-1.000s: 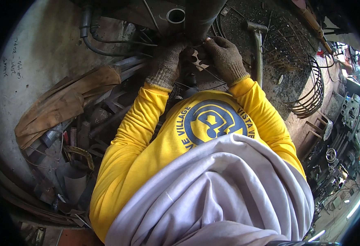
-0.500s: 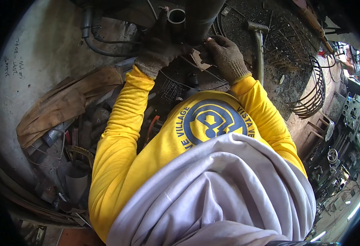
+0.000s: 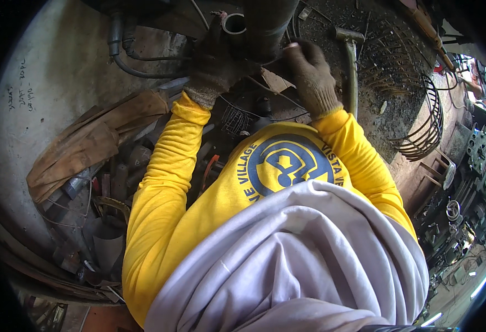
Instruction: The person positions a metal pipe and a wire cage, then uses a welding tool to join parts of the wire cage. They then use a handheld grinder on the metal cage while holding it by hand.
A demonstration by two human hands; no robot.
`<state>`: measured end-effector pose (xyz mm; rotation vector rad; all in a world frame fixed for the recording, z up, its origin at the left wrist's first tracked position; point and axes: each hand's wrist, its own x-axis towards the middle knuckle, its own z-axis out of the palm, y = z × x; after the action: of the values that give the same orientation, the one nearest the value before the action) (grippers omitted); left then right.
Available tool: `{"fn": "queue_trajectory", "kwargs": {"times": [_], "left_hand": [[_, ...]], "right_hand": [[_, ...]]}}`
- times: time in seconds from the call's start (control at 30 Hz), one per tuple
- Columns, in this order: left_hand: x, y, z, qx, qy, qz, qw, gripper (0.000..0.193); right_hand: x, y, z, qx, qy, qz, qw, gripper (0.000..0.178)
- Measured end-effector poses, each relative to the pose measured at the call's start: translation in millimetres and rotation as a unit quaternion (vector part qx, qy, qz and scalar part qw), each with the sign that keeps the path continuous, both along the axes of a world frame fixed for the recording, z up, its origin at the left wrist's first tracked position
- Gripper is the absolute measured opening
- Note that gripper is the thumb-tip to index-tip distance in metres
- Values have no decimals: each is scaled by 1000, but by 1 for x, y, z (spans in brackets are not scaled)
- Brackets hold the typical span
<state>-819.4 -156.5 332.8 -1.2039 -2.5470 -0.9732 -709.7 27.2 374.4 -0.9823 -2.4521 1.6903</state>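
Note:
In a brown knitted glove, my right hand (image 3: pixel 314 74) is raised beside a thick dark cylinder (image 3: pixel 268 30). Its thumb and fingers are pressed together on something too dark and small to name. My left hand (image 3: pixel 212 69), also gloved, is in deep shadow left of the cylinder, just below a short open-ended pipe (image 3: pixel 234 24). One finger points up along the pipe; the others are lost in the dark, so its grip is unclear. A tan scrap piece (image 3: pixel 276 82) lies between the hands, with a thin cable (image 3: pixel 273 91) running below it.
A hammer (image 3: pixel 351 69) lies right of my right hand. Farther right are curved metal rods (image 3: pixel 428 130) and a small stool-like frame (image 3: pixel 442 169). Brown folded leather or cloth (image 3: pixel 96 146) covers scrap at the left. A black cable (image 3: pixel 143 72) runs toward my left hand.
My right hand has moved slightly up, and its fingers are closer to the dark cylinder. The left hand stays nearly in place, and the whole view has shifted a little.

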Motion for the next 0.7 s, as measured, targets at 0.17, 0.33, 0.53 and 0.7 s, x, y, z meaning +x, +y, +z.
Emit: {"fn": "queue_trajectory", "kwargs": {"times": [0.17,0.33,0.53,0.7], "left_hand": [[-6,5,3,9,15,-25,1000,100],[-9,7,-9,40,-13,-5,999,94],[4,10,-11,42,-13,52,998,99],[11,18,-18,14,54,87,995,105]], "right_hand": [[-25,-10,-48,-92,364,-119,919,52],[-63,-22,-71,-158,440,-106,878,58],[-67,-17,-87,-217,422,-60,878,67],[-61,13,-77,187,406,113,887,78]]}}
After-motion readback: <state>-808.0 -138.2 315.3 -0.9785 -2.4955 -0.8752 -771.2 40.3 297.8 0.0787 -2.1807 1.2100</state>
